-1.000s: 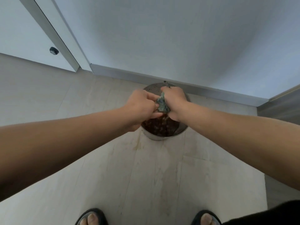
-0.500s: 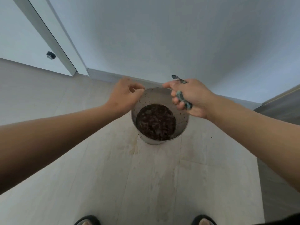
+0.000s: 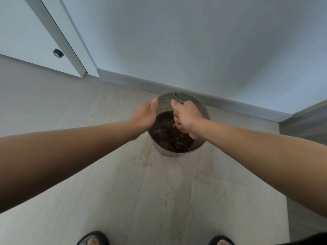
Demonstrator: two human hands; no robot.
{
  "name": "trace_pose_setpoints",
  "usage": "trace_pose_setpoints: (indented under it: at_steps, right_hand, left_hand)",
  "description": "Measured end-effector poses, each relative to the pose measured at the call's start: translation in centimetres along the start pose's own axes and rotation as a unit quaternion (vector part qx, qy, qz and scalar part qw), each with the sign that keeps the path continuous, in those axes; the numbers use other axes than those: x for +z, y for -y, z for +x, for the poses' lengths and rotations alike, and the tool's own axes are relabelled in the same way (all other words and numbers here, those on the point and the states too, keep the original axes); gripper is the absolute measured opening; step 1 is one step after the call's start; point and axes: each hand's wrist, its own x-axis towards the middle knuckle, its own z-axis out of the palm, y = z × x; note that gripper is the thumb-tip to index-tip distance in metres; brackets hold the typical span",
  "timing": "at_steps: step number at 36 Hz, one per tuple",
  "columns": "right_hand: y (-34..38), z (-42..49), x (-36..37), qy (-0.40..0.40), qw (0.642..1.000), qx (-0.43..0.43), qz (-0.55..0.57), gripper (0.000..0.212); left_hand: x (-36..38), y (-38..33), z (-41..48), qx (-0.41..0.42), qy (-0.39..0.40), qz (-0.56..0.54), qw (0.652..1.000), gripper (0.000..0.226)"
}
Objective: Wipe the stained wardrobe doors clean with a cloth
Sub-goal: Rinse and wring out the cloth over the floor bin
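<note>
A person bends over a metal bucket (image 3: 177, 153) that stands on the tiled floor (image 3: 159, 191) at its far edge, just beside the grey plinth (image 3: 230, 104). The right hand (image 3: 187, 117) is closed in a fist above the dark water (image 3: 164, 133) and holds the cloth (image 3: 179, 100). Only a small patterned end of it shows at the top of the fist. The left hand (image 3: 145, 116) is at the left rim of the bucket, with the thumb along it. Its other fingers are hidden, so I cannot tell if they grip.

The step seems to be the wringing of the cloth. To do it well, I think the fist should squeeze over the middle of the bucket, so that drips fall inside and not on the floor. It should squeeze hard, because a cloth too wet with such dirty water may leave streaks on the wardrobe door (image 3: 194, 41) above the plinth.
</note>
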Motion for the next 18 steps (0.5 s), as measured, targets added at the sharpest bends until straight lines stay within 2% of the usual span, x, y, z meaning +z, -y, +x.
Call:
trace_pose_setpoints:
  at_steps: [5,8,11,13,16,18]
  right_hand:
    - [-1.2,2.9,0.2,-0.064,0.996,0.008,-0.06,0.036]
    - [-1.0,2.7,0.1,-0.068,0.996,0.057,-0.033,0.041]
    - [1.6,-0.6,-0.3,-0.078,0.991,0.104,0.039,0.048]
    - [4.2,-3.4,-1.3,-0.058,0.985,0.13,0.096,0.053]
    - [11.2,-11.4,-4.2,-0.046,0.964,0.166,0.204,0.044]
    - [16.2,-17.1,-5.8,-0.024,0.943,0.159,0.291,0.034]
  left_hand:
    - [0.6,0.3,0.5,-0.012,-0.018,-0.004,1.0,0.065]
    - [0.4,-0.1,0.2,-0.022,-0.012,-0.009,1.0,0.064]
    - [-0.6,-2.4,-2.8,-0.064,-0.023,0.01,0.998,0.06]
    - [-1.9,-5.3,-5.7,-0.075,-0.031,-0.002,0.997,0.059]
    - [-5.5,-13.2,-12.3,-0.076,0.022,-0.079,0.994,0.044]
    - [-8.1,-18.6,-16.8,-0.066,0.103,-0.098,0.988,0.026]
